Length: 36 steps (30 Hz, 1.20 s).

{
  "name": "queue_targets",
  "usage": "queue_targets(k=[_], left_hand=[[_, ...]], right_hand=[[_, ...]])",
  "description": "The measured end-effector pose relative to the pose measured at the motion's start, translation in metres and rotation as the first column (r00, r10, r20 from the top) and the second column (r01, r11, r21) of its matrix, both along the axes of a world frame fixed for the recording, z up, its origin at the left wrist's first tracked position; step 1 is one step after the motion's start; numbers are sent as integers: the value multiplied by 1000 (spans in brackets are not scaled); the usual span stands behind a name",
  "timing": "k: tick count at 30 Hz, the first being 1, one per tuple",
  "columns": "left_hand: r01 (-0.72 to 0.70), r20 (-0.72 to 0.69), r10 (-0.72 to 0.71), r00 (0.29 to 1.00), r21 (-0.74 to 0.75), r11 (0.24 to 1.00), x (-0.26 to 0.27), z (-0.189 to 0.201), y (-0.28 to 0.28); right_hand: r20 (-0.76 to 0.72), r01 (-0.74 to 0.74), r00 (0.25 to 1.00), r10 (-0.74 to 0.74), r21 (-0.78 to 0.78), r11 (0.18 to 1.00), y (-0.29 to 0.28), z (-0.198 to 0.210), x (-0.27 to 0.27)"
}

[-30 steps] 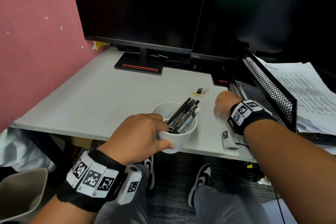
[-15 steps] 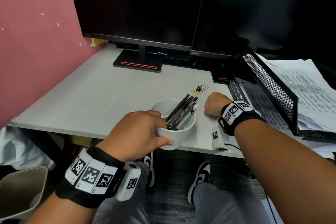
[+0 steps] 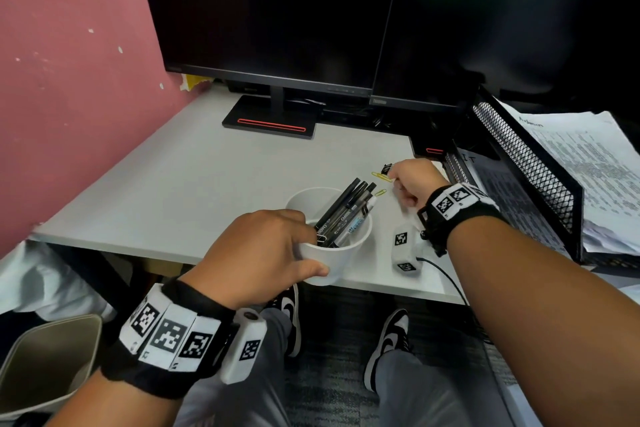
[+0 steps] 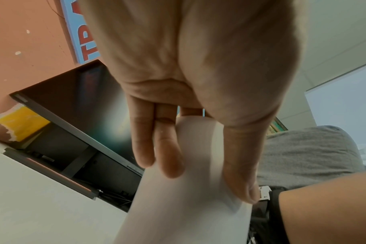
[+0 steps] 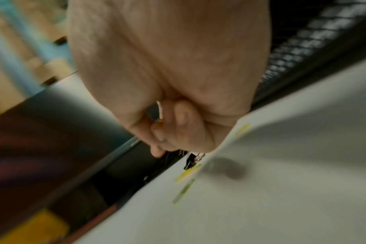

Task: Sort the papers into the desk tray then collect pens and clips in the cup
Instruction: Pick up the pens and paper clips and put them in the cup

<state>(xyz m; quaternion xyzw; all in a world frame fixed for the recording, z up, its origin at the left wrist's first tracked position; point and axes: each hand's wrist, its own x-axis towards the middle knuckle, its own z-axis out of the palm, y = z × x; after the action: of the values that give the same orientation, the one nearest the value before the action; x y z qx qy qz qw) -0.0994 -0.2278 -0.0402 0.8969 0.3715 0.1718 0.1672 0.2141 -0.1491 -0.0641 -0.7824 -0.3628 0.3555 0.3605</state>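
A white cup (image 3: 343,253) stands near the desk's front edge with several black pens (image 3: 346,211) and a silver clip in it. My left hand (image 3: 308,246) grips its rim and wall; in the left wrist view its fingers (image 4: 169,156) and thumb wrap the cup (image 4: 188,206). My right hand (image 3: 401,180) hovers just right of a yellow paper clip (image 3: 381,177), a black binder clip (image 3: 385,169) and a green clip (image 3: 380,192). The right hand (image 5: 159,140) has curled fingers, and a small yellow piece, seemingly a paper clip, shows between them. Papers (image 3: 588,166) lie in the black mesh tray (image 3: 519,163).
Two dark monitors (image 3: 277,10) stand at the back, one base (image 3: 270,121) on the grey desk (image 3: 207,184). A pink wall lies to the left. A beige bin (image 3: 45,367) sits on the floor at lower left. The mesh tray's wall rises close behind my right wrist.
My right hand drifted left toward the cup, then forward to the loose clips. The left hand kept its grip on the cup, which stayed in place.
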Motion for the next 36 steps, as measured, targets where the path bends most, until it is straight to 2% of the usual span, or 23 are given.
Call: queue_targets(k=[1,2,3,6,10,12,19,21,22,24,26,27,29,33,36], left_hand=[[0,-1,0,1000,3,1000,0,0,0],[-1,-1,1,1000,6,1000,0,0,1],[-1,-1,1,1000,9,1000,0,1,2],[-3,-4,3,1000,10,1000,-1,1,3],[-7,-1,7,1000,10,1000,-1,1,4],[-5,0,5,1000,10,1000,0,1,3],[9,10,-9,1000,4,1000,4,0,0],[8,-2,-7,1000,8,1000,5,-1,-1],[9,-7,-9,1000,6,1000,5,-2,-1],[16,-13,-16,1000,-1,1000,6,-2,-3],[22,-21,-22,1000,-4,1000,10,-1,-4],[26,-26,-26,999,-2,1000,12,-1,-5],[33,-42,-33,999,2,999,18,-1,-7],[48,-41,-48,998,-8,999,28,1,-10],[57,-56,-57,997,5,998,31,3,-10]], right_hand=[[245,-107,961,127,-94,990,2,-1,-1],[407,-175,885,226,-160,972,3,-4,-3],[495,-215,818,293,-210,954,4,-6,-5],[601,-249,696,394,-313,916,6,-11,-8],[634,-228,629,449,-402,887,14,-16,-4],[627,-219,583,517,-491,843,12,-14,-4],[603,-233,585,542,-516,824,-18,-10,-9],[574,-237,629,525,-501,832,-27,-3,-7],[543,-254,674,500,-466,848,-32,5,-6],[489,-292,770,410,-302,908,-41,28,-5],[401,-264,884,241,0,965,-50,58,-13],[392,-256,901,189,128,958,-55,73,-20],[466,-345,857,220,202,917,-66,98,-39],[654,-565,621,432,-9,825,-88,122,-82],[673,-638,531,515,-83,766,-103,121,-101]])
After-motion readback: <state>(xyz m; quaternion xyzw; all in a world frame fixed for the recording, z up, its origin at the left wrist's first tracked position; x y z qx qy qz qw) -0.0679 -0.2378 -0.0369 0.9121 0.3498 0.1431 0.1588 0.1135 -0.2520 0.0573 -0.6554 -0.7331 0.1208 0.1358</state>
